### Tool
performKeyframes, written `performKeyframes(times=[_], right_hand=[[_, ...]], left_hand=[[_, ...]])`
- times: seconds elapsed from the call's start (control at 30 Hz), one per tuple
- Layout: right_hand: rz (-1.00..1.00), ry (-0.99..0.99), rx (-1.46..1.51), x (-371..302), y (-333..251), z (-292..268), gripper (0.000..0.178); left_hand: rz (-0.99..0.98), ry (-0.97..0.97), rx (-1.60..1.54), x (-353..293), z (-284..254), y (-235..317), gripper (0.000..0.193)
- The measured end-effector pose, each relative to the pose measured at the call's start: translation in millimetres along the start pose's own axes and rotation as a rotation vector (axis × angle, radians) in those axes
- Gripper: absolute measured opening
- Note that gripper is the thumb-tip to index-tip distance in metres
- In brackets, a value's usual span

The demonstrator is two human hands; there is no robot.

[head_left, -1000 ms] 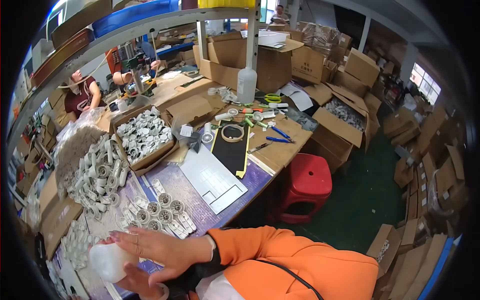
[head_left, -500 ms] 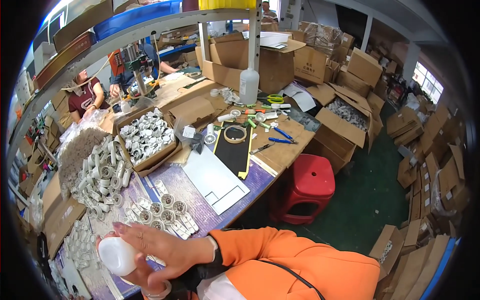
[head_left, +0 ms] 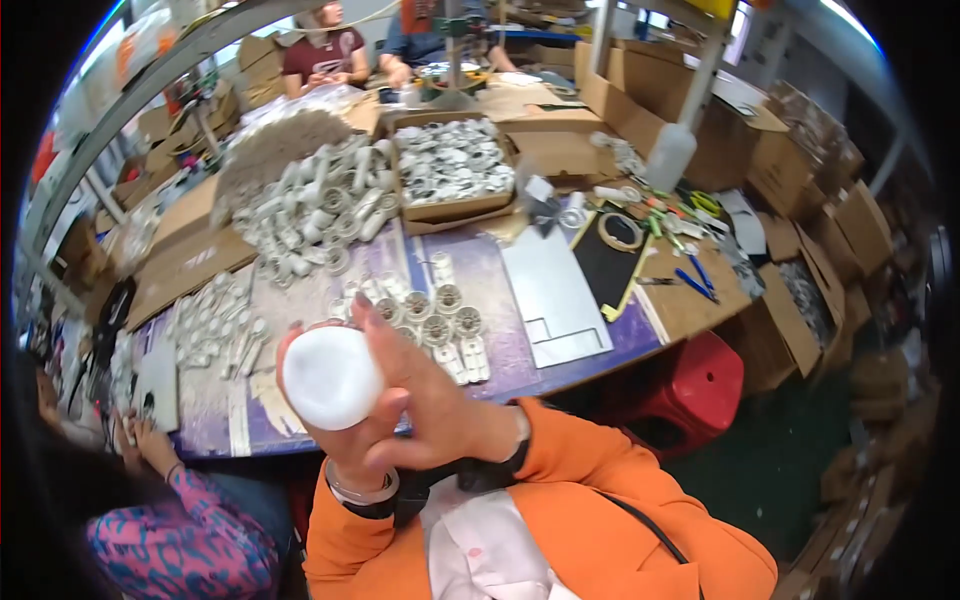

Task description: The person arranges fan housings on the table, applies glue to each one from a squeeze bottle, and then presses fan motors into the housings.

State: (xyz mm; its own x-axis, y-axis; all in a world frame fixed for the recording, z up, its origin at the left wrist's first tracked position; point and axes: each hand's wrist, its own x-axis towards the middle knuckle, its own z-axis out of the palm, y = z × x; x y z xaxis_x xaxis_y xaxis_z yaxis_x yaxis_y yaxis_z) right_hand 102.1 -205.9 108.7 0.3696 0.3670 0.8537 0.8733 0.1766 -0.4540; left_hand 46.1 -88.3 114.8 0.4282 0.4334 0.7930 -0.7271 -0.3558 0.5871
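A white, smooth, rounded plastic thing (head_left: 333,378), like the end of a bottle or jar, is held up in front of me above the table's near edge. My left hand (head_left: 352,447) grips it from below and behind, with most of its fingers hidden by it. Against its right side lies my right hand (head_left: 425,385), fingers stretched out and thumb apart. Just beyond the hands, several white fan-like parts with round grilles (head_left: 437,328) lie in rows on the purple tabletop (head_left: 490,275).
White handle-shaped parts (head_left: 325,205) are heaped at the back left, beside a carton (head_left: 455,210) of small white pieces. A white board (head_left: 553,290), blue-handled pliers (head_left: 697,280) and a red stool (head_left: 705,385) are on the right. A co-worker in a patterned sleeve (head_left: 215,510) sits close at left.
My view has swung left, bringing the near co-worker into sight. The white thing now turns its round end to me, and my right hand has shifted from across its top to its right side.
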Motion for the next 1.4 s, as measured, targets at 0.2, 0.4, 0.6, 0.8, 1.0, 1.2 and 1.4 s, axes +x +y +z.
performKeyframes(times=[0.2,0.4,0.6,0.8,1.0,1.2,1.4], right_hand=[[0.031,0.193,-0.11,23.2,-5.5,-54.0,0.064],[0.167,0.706,0.258,24.0,-2.4,-39.0,0.058],[0.178,-0.075,0.177,3.4,-1.3,-6.9,0.065],[0.382,-0.127,0.366,11.1,6.8,-33.1,0.069],[0.271,-0.41,0.372,-2.1,-2.4,-4.7,0.073],[0.31,-0.282,0.189,-1.8,0.6,-0.6,0.07],[0.258,-0.245,-0.105,-5.6,-2.1,-0.1,0.071]], left_hand=[[-0.248,0.249,-0.038,22.6,-74.5,-3.3,0.063],[-0.23,0.333,0.082,17.7,-61.5,-0.6,0.064],[-0.017,-0.082,0.104,-3.4,-10.3,1.0,0.081],[-0.236,-0.028,-0.091,11.8,-38.1,0.5,0.093],[-0.231,-0.421,-0.136,8.5,-34.5,4.9,0.097],[-0.399,-0.224,-0.225,0.1,-11.3,10.6,0.101],[-0.502,-0.137,-0.144,-5.3,-22.0,-2.5,0.093]])
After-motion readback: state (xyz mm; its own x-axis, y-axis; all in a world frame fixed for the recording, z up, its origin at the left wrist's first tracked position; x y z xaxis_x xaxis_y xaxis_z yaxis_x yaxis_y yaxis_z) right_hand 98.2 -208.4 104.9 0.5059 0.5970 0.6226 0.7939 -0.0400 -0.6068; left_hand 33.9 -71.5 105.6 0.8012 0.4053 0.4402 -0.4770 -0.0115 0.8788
